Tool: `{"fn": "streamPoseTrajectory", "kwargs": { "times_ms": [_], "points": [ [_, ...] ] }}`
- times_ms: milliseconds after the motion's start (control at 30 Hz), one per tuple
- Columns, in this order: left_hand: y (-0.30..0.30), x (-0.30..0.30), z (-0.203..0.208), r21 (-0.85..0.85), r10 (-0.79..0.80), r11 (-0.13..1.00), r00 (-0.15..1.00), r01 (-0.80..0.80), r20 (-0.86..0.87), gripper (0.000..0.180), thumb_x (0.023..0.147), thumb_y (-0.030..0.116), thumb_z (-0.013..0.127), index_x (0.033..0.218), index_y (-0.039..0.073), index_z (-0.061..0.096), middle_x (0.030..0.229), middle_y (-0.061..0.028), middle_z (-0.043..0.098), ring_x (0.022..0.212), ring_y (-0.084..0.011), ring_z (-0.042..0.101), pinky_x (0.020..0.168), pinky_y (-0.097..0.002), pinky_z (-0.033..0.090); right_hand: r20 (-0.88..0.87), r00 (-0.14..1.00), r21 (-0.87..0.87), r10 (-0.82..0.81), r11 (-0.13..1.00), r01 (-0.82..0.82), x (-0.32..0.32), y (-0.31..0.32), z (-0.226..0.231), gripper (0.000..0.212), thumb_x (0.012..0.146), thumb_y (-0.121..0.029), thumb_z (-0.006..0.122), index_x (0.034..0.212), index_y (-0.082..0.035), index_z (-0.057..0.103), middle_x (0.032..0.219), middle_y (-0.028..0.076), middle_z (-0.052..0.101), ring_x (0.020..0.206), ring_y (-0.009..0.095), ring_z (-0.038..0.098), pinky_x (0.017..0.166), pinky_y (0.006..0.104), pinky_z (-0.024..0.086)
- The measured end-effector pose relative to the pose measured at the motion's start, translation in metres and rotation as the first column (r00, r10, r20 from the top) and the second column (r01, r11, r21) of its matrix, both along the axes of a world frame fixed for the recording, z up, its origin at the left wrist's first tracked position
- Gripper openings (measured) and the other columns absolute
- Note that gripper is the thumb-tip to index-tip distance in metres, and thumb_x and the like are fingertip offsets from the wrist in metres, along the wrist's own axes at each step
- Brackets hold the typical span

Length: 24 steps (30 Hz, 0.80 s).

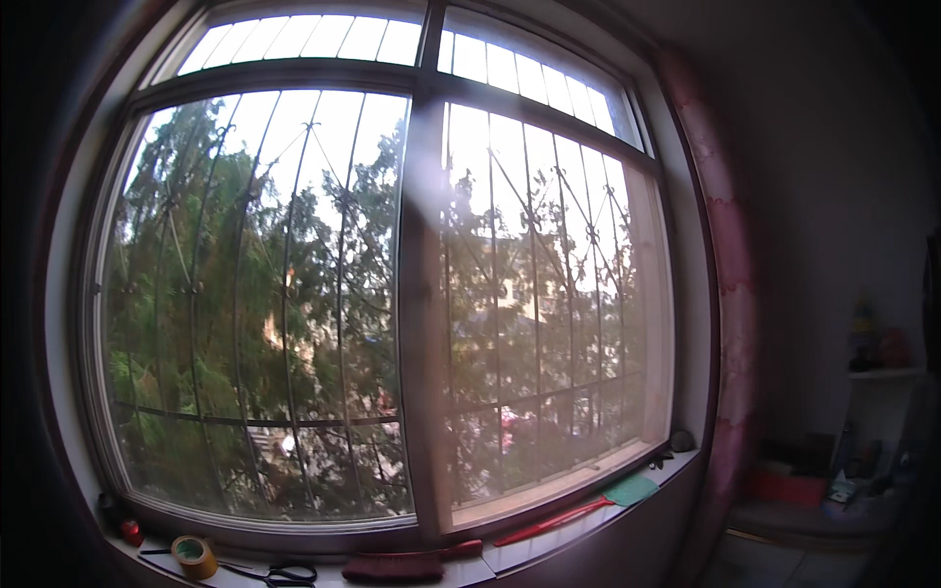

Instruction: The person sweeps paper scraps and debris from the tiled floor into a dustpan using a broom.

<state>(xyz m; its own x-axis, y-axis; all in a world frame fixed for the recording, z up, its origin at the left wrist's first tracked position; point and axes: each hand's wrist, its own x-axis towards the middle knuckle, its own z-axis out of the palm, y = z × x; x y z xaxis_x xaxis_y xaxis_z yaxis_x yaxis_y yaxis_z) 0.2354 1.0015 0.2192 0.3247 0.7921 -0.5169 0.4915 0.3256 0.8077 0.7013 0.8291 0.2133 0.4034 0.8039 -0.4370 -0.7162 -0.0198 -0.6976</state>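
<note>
Neither of my hands shows in the head view. Ahead stands a large window (423,323) with a dark frame. On its white sill (534,551) several things lie in a row. At the left end are a small red object (130,532) and a roll of brown tape (207,561). Beside the tape lie black-handled scissors (294,571). A dark red brush (392,568) rests near the middle, its handle toward the right. Farther right is a fly swatter with a red handle (554,521) and a green head (632,490). A dark round object (681,441) sits in the right corner.
Metal bars (289,245) cross the outside of the window, with green trees (176,323) behind them. A pink curtain (733,333) hangs along the right side. In the dim right corner are a red box (784,486) and a white shelf (887,373) with several items.
</note>
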Motion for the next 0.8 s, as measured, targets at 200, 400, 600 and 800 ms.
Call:
{"fn": "streamPoseTrajectory", "kwargs": {
  "times_ms": [200, 400, 600, 800],
  "points": [
    [0.022, 0.005, -0.01, -0.141, 0.001, 0.99, 0.999, 0.006, 0.052, 0.05, 0.069, 0.059, 0.046, 0.08, 0.01, 0.052, 0.053, -0.0023, 0.046, 0.043, -0.0128, 0.041, 0.039, -0.0252, 0.034, -0.046, 0.992, -0.132, -0.121, 0.985, 0.114, 0.005, -0.023, -0.02, 0.015, 0.077, -0.022, 0.049, 0.067, -0.012, 0.045, 0.051, 0.001, 0.04, 0.041, 0.016, 0.042, 0.038, 0.0284, 0.038],
    [0.022, 0.011, -0.039, -0.319, 0.066, 0.947, 0.995, -0.039, 0.075, 0.055, 0.067, 0.064, 0.044, 0.081, 0.011, 0.052, 0.052, -0.0028, 0.046, 0.041, -0.0131, 0.04, 0.038, -0.025, 0.034, -0.137, 0.951, -0.319, -0.279, 0.921, 0.224, 0.007, -0.084, -0.108, 0.014, 0.076, -0.022, 0.049, 0.067, -0.012, 0.046, 0.05, 0.001, 0.04, 0.042, 0.016, 0.042, 0.039, 0.0289, 0.038],
    [-0.021, -0.005, -0.053, -0.523, 0.415, 0.771, 0.91, -0.364, -0.022, 0.06, 0.066, 0.069, 0.042, 0.083, 0.011, 0.051, 0.051, -0.0033, 0.045, 0.04, -0.0135, 0.04, 0.037, -0.0248, 0.034, -0.389, 0.862, -0.361, -0.324, 0.915, 0.181, -0.044, -0.219, -0.241, 0.014, 0.076, -0.022, 0.05, 0.067, -0.012, 0.047, 0.05, 0.002, 0.041, 0.042, 0.017, 0.043, 0.039, 0.0294, 0.038],
    [-0.091, -0.012, -0.083, -0.566, 0.538, 0.656, 0.835, -0.499, -0.113, 0.066, 0.058, 0.081, 0.039, 0.075, 0.018, 0.048, 0.044, -0.0001, 0.035, 0.034, -0.0106, 0.03, 0.032, -0.0213, 0.024, -0.246, 0.883, -0.62, -0.401, 0.765, 0.175, 0.01, -0.216, -0.229, 0.029, 0.084, -0.036, 0.043, 0.068, -0.012, 0.043, 0.05, 0.001, 0.04, 0.037, 0.012, 0.039, 0.03, 0.0233, 0.033]
  ]
}}
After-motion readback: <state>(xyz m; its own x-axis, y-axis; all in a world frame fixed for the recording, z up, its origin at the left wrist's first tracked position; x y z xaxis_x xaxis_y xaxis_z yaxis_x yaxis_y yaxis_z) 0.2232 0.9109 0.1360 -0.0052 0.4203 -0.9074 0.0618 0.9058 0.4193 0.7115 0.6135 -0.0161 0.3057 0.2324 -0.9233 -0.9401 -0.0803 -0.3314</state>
